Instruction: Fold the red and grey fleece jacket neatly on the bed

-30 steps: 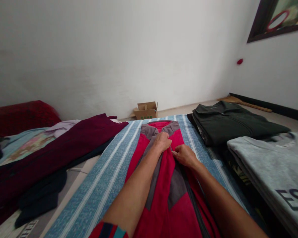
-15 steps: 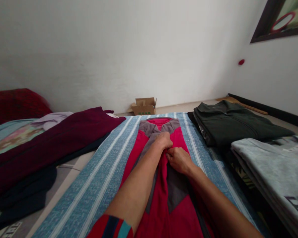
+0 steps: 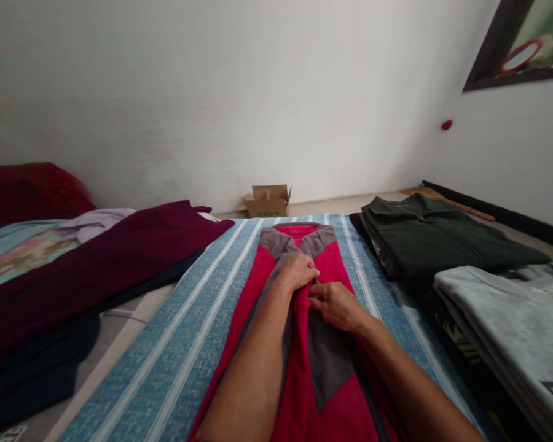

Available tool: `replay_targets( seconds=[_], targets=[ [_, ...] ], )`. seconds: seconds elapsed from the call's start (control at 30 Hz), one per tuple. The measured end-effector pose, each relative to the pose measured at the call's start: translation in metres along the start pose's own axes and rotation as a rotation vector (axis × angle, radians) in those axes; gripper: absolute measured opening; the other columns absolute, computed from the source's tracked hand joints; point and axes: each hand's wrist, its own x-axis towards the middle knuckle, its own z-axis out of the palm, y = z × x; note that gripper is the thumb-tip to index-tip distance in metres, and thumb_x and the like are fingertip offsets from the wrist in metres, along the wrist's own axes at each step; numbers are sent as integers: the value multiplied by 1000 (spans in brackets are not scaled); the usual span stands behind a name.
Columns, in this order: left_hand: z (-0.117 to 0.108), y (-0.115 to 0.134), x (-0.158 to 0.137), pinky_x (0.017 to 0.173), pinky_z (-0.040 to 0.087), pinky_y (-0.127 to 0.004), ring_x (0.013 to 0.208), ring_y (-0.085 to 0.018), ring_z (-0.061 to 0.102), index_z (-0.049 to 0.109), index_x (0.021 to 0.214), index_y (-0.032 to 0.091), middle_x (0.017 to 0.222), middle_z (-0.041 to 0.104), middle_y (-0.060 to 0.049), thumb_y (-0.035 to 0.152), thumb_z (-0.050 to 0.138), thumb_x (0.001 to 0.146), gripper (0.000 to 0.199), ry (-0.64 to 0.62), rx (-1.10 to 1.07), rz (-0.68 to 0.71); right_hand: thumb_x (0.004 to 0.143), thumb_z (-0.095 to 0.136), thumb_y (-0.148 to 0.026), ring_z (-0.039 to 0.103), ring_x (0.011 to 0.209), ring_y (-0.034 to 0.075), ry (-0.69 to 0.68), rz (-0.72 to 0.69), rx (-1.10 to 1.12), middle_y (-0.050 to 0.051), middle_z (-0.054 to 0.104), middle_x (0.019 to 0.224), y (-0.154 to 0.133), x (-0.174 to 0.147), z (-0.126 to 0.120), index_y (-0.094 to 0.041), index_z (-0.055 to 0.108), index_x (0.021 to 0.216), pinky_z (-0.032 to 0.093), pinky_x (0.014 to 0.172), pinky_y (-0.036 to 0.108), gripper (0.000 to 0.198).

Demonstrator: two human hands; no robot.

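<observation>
A red and grey jacket lies lengthwise on a blue striped bed cover, its grey collar at the far end. Just below the collar, my left hand is closed, fingers pinching the jacket's front opening. My right hand grips the same front edge from the right, close to the left hand. Between and below the hands the red fabric bunches into a raised fold. My fingertips partly hide the spot they hold, and my forearms cover parts of the jacket.
To the left lie a maroon garment and dark navy clothing. On the right sit a folded dark green jacket and a stack of folded grey shirts. A cardboard box stands by the wall beyond the bed.
Both hands have shifted slightly and still pinch the jacket front; the right fingers look a little less curled. The view has tilted up a little.
</observation>
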Motion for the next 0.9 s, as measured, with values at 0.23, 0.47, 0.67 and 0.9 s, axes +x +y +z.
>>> replay_targets(
  seconds=[0.23, 0.47, 0.67, 0.9],
  targets=[
    [4, -13, 3, 55, 40, -21, 60, -13, 58, 67, 73, 18, 66, 65, 0, 26, 66, 63, 13, 27, -133, -75, 79, 43, -20, 33, 54, 9, -15, -1, -162, -3, 43, 58, -6, 0, -1, -18, 59, 69, 16, 51, 25, 19],
    [1, -6, 1, 64, 43, -25, 75, -19, 62, 67, 88, 19, 78, 68, -4, 16, 62, 59, 29, 70, -49, -46, 76, 42, -15, 34, 54, 9, -12, 5, -152, -3, 40, 57, -4, -1, 1, -18, 57, 67, 16, 50, 24, 17],
    [-3, -2, 0, 58, 41, -24, 65, -17, 60, 67, 76, 16, 64, 63, -3, 9, 56, 56, 24, 95, -239, -120, 78, 44, -15, 42, 56, 9, -24, -19, -104, -3, 47, 59, -7, -2, -3, -18, 61, 72, 23, 51, 21, 19],
    [-13, -37, -10, 40, 30, -19, 38, -7, 42, 64, 77, 12, 49, 53, 5, 11, 55, 53, 27, 49, -1116, -238, 83, 48, -22, 43, 39, 7, -34, 206, 305, -5, 49, 48, 16, 10, -7, -15, 65, 98, 30, 40, 17, 24]
  ],
)
